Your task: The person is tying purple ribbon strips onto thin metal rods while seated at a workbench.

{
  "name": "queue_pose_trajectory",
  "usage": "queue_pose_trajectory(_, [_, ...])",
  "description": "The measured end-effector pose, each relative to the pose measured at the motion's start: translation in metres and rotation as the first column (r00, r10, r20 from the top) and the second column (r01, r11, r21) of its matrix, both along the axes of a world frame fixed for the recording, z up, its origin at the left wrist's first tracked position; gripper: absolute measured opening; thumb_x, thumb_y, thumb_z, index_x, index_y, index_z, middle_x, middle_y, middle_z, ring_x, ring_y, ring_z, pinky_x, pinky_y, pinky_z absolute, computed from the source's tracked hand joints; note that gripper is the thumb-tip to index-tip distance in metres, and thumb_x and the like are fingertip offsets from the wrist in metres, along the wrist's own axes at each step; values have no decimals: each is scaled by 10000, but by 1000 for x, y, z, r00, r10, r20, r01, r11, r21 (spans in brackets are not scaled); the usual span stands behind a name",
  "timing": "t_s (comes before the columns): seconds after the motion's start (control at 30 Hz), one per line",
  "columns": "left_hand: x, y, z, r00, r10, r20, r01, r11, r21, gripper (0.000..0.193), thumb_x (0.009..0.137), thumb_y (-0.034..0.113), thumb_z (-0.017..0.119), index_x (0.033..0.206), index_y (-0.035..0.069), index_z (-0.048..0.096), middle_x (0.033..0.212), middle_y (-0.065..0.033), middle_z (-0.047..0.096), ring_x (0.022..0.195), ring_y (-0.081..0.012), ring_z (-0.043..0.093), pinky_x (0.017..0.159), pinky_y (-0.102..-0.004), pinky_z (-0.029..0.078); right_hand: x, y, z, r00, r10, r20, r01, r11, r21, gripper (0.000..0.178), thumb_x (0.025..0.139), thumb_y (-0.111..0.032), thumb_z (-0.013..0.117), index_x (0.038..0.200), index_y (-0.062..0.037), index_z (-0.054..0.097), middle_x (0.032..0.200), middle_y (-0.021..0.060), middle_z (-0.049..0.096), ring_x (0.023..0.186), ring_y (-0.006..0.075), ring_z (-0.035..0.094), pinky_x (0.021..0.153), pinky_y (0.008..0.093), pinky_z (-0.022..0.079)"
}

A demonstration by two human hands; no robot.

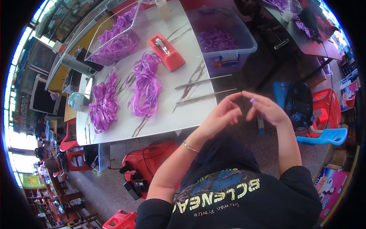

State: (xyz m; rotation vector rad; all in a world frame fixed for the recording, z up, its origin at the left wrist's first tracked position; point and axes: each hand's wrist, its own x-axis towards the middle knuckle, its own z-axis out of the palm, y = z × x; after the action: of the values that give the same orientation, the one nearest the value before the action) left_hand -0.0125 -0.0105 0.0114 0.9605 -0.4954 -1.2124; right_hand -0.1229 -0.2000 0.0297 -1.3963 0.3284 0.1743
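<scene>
Marbled tabletop [179, 120], rods [206, 96] near left grip [221, 116]

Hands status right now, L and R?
Left hand: open, fingers partly bent, nothing visible held.
Right hand: open, fingers bent, nothing visible held.

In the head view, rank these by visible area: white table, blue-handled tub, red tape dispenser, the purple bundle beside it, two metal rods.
1. White table
2. Blue-handled tub
3. Purple bundle
4. Red tape dispenser
5. Upper metal rod and lower metal rod: too alike to rank
</scene>
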Motion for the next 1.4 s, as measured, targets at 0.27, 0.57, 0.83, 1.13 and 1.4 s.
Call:
queue_pose_trajectory(0.27, [-1, 12, 26, 724, 56, 687, -10, 997, -70, 186, 799, 43, 633, 983, 34, 610, 841, -34, 600, 723, -86, 560, 623, -214, 451, 10, 29, 21, 892, 423, 157, -443, 888, 126, 469, 932, -179, 428, 1341, -9, 275, 1070, 107, 550, 792, 165, 633, 765, 269, 464])
queue_pose_trajectory(0.57, [7, 27, 25, 425, 117, 898, -206, 978, -29, 210, 727, 21, 661, 932, 49, 623, 742, -45, 579, 596, -117, 545, 533, -224, 431, 43, 11, 45, 835, 549, -27, -488, 717, -498, 185, 842, -190, 555, 919, -28, 602, 785, 77, 652, 741, 167, 625, 678, 279, 455])
queue_pose_trajectory(0.83, [27, 38, 14, 430, 133, 893, -353, 935, 31, 191, 741, 53, 647, 926, 66, 605, 683, -60, 546, 539, -166, 532, 498, -266, 423, 167, -94, 19, 951, 195, 241, 42, 688, -724, 171, 782, -138, 606, 879, 1, 630, 795, 76, 634, 756, 132, 587, 702, 265, 441])
queue_pose_trajectory(1.13, [30, 37, 17, 496, 78, 865, -323, 941, 100, 173, 728, 49, 658, 895, 69, 619, 669, -54, 553, 526, -157, 537, 469, -262, 425, 315, -142, -93, 982, 169, 80, 22, 320, -947, 219, 713, -200, 673, 879, -58, 661, 830, 109, 654, 775, 227, 629, 699, 324, 475])
queue_pose_trajectory(1.4, [35, 37, 14, 510, 62, 858, -266, 960, 89, 203, 700, -6, 663, 899, 26, 631, 680, -60, 572, 562, -132, 567, 467, -227, 446, 364, -146, -151, 948, 290, -135, -227, 315, -921, 261, 644, -244, 684, 876, -124, 695, 863, 93, 666, 818, 247, 633, 750, 348, 490])
